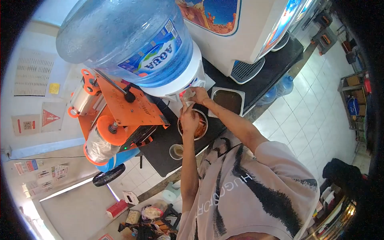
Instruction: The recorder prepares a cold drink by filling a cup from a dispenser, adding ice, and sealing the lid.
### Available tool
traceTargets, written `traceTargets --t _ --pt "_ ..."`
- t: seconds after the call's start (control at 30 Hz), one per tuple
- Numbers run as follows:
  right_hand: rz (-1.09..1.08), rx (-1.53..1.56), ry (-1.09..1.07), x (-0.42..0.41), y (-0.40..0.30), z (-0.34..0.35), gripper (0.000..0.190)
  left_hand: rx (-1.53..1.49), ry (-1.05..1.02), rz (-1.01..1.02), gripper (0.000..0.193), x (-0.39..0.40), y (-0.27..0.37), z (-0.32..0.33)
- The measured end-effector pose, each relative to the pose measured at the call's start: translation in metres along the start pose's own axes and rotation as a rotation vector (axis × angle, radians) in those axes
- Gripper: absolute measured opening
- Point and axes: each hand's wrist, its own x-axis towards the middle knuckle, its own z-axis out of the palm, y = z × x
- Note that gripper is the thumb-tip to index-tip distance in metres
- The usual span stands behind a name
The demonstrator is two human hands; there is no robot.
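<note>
My right hand [200, 96] grips a small translucent plastic container [188, 94] at the front of a white water dispenser [196, 67]. The fingers of my left hand [189, 120] hold its lower, whitish part from the near side. A large blue water bottle [132, 39] stands upside down on the dispenser. Beneath my left hand, and partly hidden by it, is a round metal bowl [207, 126] with reddish-orange contents. A clear plastic cup [176, 151] with brownish contents stands left of my left forearm.
An orange cup-sealing machine [129, 105] with film rolls stands at left. A rectangular metal tray [212, 103] holding dark contents lies right of the bowl on the black counter [160, 159]. Behind it stands a white drinks machine [228, 49]. Large water bottles [284, 85] stand on the floor.
</note>
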Motion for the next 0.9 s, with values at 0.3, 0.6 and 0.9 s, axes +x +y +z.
traceTargets --t 0.3,0.6,0.9 --pt "0.006 -0.038 -0.001 -0.008 0.003 -0.008 0.066 0.052 0.158 0.102 0.04 -0.005 0.02 -0.018" --pt "-0.036 0.012 0.011 -0.03 -0.01 -0.041 0.06 -0.023 0.283 0.048 0.04 -0.029 0.002 -0.015" --pt "-0.12 0.122 -0.003 -0.048 -0.027 -0.068 0.062 -0.089 0.345 -0.057 0.036 -0.047 -0.008 -0.008"
